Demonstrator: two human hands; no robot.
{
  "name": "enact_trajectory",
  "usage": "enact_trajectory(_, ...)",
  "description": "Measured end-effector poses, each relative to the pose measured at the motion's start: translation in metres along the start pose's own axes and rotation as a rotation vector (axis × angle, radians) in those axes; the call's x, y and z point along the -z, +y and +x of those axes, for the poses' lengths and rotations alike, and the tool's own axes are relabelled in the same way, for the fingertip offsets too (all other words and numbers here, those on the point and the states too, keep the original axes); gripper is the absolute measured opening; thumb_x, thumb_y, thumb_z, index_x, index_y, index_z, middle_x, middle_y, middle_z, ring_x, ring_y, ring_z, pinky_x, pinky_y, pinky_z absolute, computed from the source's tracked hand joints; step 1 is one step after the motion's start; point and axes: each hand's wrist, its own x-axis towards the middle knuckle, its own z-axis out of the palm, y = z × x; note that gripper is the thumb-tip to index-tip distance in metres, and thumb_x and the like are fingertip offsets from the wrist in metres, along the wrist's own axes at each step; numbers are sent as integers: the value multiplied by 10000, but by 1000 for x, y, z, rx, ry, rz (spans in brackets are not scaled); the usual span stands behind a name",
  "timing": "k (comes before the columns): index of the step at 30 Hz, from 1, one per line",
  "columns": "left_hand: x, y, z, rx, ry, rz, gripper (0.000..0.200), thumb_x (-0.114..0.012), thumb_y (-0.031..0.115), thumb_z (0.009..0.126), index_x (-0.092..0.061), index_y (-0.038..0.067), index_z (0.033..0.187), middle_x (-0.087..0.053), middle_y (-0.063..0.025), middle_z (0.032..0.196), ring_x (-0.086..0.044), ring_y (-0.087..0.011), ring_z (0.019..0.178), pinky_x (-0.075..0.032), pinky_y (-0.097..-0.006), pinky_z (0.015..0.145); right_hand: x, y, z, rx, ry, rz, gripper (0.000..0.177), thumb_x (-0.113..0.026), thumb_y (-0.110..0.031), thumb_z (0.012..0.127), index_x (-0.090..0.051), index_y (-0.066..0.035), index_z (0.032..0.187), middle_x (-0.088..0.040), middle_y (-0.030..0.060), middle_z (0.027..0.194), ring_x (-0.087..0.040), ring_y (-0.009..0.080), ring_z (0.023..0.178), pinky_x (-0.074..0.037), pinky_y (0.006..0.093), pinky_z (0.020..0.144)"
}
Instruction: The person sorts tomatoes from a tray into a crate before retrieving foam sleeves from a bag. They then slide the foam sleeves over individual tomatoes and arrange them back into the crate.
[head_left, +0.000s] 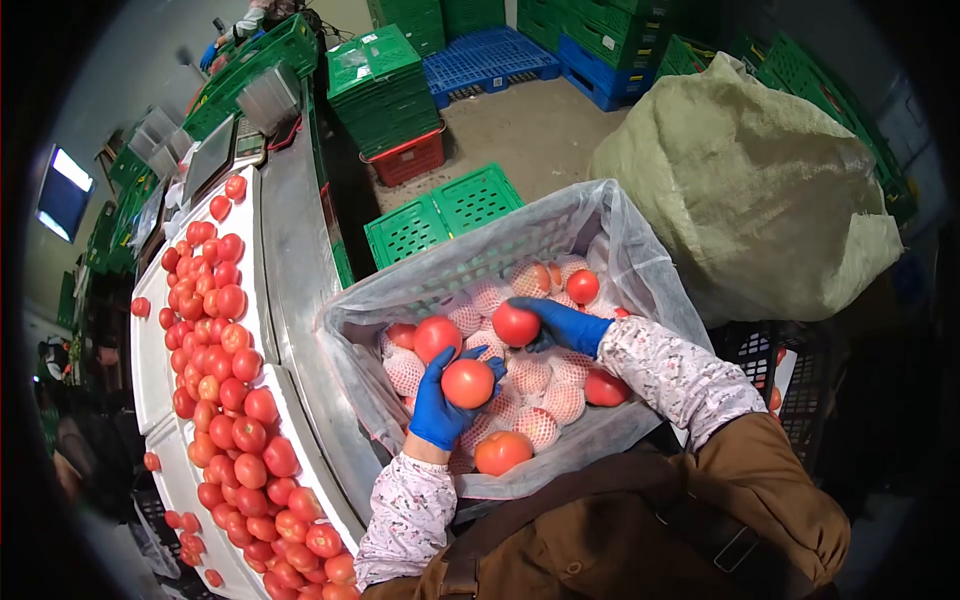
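Note:
Blue gloves cover both hands, which are over a crate (660,250) lined with thin white sheeting. In my left hand (437,412) rests a red tomato (468,384), cupped from below and the side. My right hand (565,325) has its fingers round another tomato (515,325), above the crate's contents. Below them lie several tomatoes in white foam net sleeves (528,374). Bare tomatoes lie among these, one at the near side (503,453) and one (437,338) just beyond my left hand.
Many loose tomatoes (250,435) cover white trays on the metal counter (300,250) at left. A big pale woven sack (740,190) stands at right. Green crates (375,80) are stacked beyond, near a blue pallet (490,60). Another person's gloved hand (208,56) shows at far left.

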Motion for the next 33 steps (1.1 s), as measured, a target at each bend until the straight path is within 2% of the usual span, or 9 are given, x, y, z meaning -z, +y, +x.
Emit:
enact_trajectory(6,16,3,3,43,80,-161,367,-447,238,856,-482,-40,1093,-526,-217,1112,-509,-374,1036,-430,-529,859,-18,-21,-31,-176,-86,476,491,-533,-477,789,-448,-64,1042,-604,181,849,-590,311,523,-494,277,369)
enact_trajectory(8,21,-9,-3,-404,-30,754,302,-410,168,871,-483,-38,1080,-522,-223,1117,-516,-375,1022,-442,-520,845,-19,-18,-32,-150,-128,479,491,-528,-477,793,-449,-68,1052,-604,179,855,-600,299,552,-509,280,396)
enact_trajectory(15,-16,-13,-8,-107,-122,383,431,-415,173,896,-335,69,1307,-468,-205,1201,-527,-333,1019,-464,-441,835,-39,-19,-42,-67,-132,444,475,-468,-474,834,-450,-76,1093,-601,150,874,-607,254,597,-525,285,476)
enact_trajectory(19,-33,-20,-8,-160,69,329,429,-441,232,897,-354,91,1292,-491,-178,1181,-552,-278,992,-489,-398,802,-57,-10,-57,-41,-46,33,525,-382,-505,867,-459,-57,1131,-603,135,844,-587,205,570,-489,274,490)
enact_trajectory(24,-29,-13,-14,226,-1,249,442,-459,349,881,-410,74,1225,-556,-151,1065,-610,-245,812,-531,-343,678,-47,-20,-56,36,160,-868,620,-283,-543,883,-465,-10,1143,-602,113,675,-581,209,576,-462,315,523)
enact_trajectory(26,-27,-13,-12,215,-69,250,456,-442,369,884,-406,67,1225,-560,-155,1047,-611,-250,791,-532,-347,667,-48,-29,-59,2,249,-1028,549,-388,-473,880,-463,-13,1170,-620,113,853,-596,206,719,-474,329,666)
enact_trajectory(28,-24,-14,-9,204,-138,249,472,-425,388,887,-402,59,1225,-564,-159,1029,-612,-256,771,-533,-350,657,-43,-20,-61,664,-72,-709,611,-541,-432,816,-396,-27,1251,-550,142,1073,-564,194,931,-462,294,788)
enact_trajectory(29,-23,-16,-7,167,-59,217,511,-415,427,878,-411,45,1217,-570,-191,1013,-610,-283,746,-524,-378,619,-43,-16,-63,613,-197,-652,668,-645,-290,767,-330,-55,1307,-456,119,1217,-438,195,1120,-383,308,915)
enact_trajectory(33,-20,-18,-6,128,16,184,561,-404,470,868,-408,39,1227,-572,-220,1005,-607,-314,743,-517,-405,601,-61,-8,-79,715,-197,-736,733,-713,-261,697,-342,-58,1296,-456,131,1215,-431,213,1129,-382,335,917)
